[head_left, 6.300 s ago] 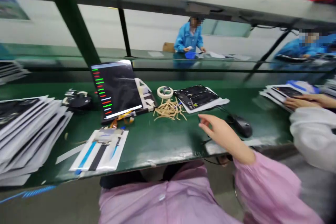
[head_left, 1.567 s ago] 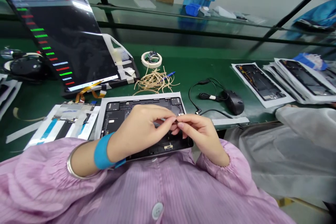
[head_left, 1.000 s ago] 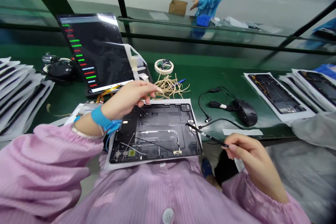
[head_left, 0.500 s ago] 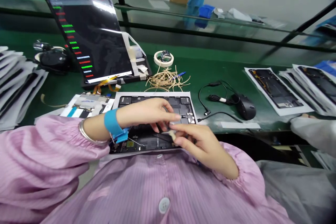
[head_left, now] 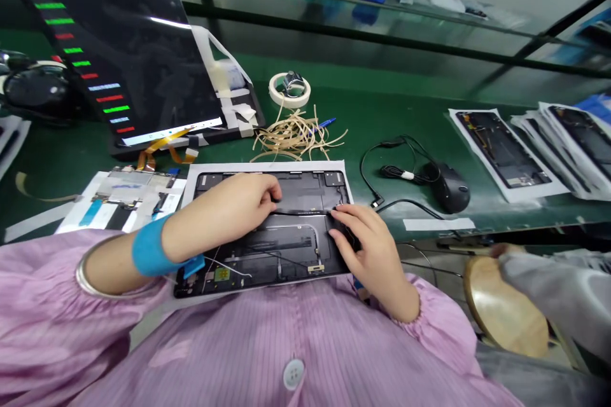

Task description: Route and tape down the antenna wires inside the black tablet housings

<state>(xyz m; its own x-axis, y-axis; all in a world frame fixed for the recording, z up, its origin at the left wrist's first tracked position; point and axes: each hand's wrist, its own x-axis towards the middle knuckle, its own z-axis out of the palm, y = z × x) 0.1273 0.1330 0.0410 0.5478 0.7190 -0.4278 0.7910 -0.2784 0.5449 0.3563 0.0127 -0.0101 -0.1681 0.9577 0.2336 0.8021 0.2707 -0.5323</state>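
Left hand (head_left: 224,213) lay curled at a thin black cable (head_left: 305,211), grip unclear; right hand (head_left: 375,251) was spread wide, fingertips touching the cable's right end; both rested on 1 open tablet housing (head_left: 272,245), which lay on 1 white paper sheet (head_left: 267,166) on the green workbench (head_left: 396,222).

One left hand (head_left: 224,210), one right hand (head_left: 372,248), one tablet panel (head_left: 296,187), one screen (head_left: 109,32), one mouse (head_left: 449,187), one tape roll (head_left: 289,89), one pen (head_left: 324,123), one wristband (head_left: 150,245), one bangle (head_left: 81,267).
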